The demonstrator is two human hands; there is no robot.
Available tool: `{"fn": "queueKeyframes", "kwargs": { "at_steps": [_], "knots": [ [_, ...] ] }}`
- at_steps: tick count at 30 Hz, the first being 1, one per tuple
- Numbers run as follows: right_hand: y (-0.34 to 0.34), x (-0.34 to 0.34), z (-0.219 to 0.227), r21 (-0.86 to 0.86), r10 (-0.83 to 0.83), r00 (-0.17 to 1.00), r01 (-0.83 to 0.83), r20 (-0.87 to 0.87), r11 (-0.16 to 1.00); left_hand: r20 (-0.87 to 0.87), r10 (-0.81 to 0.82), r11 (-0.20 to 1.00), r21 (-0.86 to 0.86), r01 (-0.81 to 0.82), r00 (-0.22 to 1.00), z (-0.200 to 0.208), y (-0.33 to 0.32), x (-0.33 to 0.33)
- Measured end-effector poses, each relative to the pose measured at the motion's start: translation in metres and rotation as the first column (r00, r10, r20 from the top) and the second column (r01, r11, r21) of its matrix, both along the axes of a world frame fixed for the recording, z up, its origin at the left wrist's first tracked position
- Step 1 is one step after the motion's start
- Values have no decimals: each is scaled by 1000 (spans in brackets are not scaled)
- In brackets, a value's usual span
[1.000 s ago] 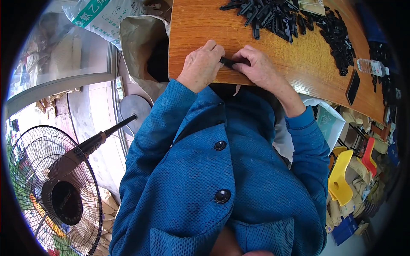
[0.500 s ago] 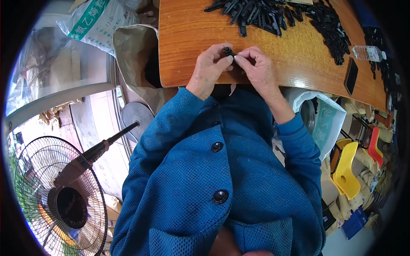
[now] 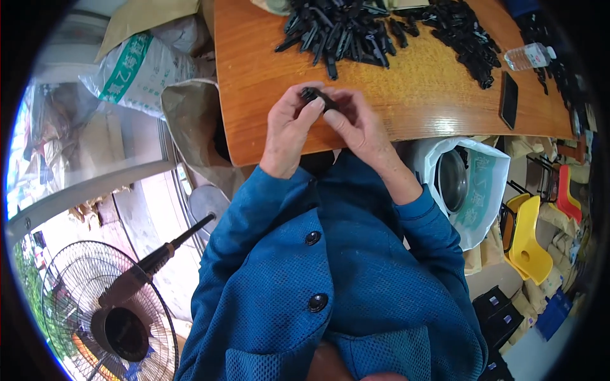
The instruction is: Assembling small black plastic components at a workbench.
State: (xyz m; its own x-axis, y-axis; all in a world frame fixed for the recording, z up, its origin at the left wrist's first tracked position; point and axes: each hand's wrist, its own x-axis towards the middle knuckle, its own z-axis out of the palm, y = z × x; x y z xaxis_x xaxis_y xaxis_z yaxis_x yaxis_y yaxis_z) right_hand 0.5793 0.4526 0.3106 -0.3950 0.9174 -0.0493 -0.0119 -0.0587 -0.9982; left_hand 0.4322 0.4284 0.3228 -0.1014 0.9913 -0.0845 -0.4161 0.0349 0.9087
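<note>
Bright room around a wooden desk (image 3: 244,76)

Strong light fills the left side, where a framed glass panel (image 3: 89,130) stands beside a pale floor (image 3: 155,206). A black standing fan (image 3: 127,333) is there, its round grey base (image 3: 204,204) near the desk. Light gleams on the brown desktop. At right are a yellow chair (image 3: 528,244) and a red chair (image 3: 567,193).

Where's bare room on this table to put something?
Two patches: the table's left side, between its left edge, the big black pile and the left hand; and right of the right hand, nearer than the second black pile and left of the phone. Crowded: the far side, under both piles, and the right end, with phone, bottle and more black pieces.
</note>
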Motion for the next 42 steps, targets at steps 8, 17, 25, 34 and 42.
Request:
{"fn": "queueKeyframes", "kwargs": {
  "at_steps": [8,17,25,34,42],
  "knots": [
    [1,-9,16,-56,25,999,-27,-40,998,-4,-94,996,10,94,996,18,7,-7],
    [21,4,15,-160,-15,985,-14,-175,987,51,-111,992,-47,113,993,22,36,4],
    [181,169,-4,697,-602,427,-102,675,709,-345,-114,981,-187,51,932,5,64,-31],
    [222,182,-27,709,-734,167,-467,658,528,-997,32,940,5,342,-74,2,93,-11],
    [174,158,-14,659,-602,683,231,415,716,-950,158,875,8,485,-269,2,74,-13]
  ]
}}
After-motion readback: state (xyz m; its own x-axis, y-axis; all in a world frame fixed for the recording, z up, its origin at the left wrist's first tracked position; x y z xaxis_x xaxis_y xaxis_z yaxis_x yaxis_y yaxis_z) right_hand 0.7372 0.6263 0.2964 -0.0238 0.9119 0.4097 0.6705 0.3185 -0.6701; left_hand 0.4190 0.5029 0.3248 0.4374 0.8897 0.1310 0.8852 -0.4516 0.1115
